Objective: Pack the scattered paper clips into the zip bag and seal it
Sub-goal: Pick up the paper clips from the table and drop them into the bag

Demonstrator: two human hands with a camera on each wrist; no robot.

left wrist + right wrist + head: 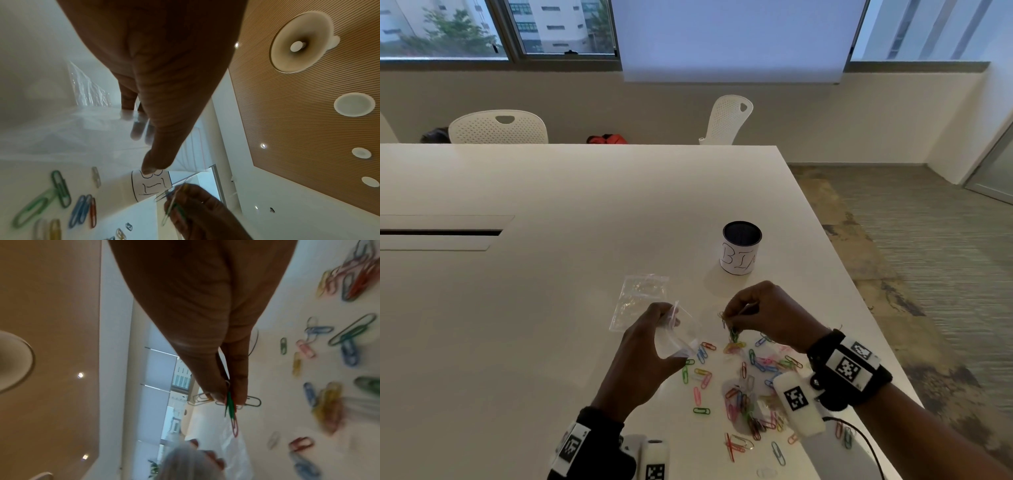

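My left hand [667,323] grips a small clear zip bag [681,337] just above the white table, thumb on one side and fingers [137,129] showing through the plastic [82,129]. To its right, my right hand [734,320] pinches a few paper clips [732,334] between thumb and fingertips [228,395]; green and pink ones [232,415] dangle over the bag [236,456]. Several coloured paper clips [750,387] lie scattered on the table below and to the right of both hands, and show in the wrist views [59,188] [329,402].
A crinkled clear plastic bag [640,296] lies flat behind my left hand. A dark cup with a white "BIN" label [741,250] stands behind my right hand. The table's right edge [828,246] runs close by; two white chairs [498,126] stand at the far side.
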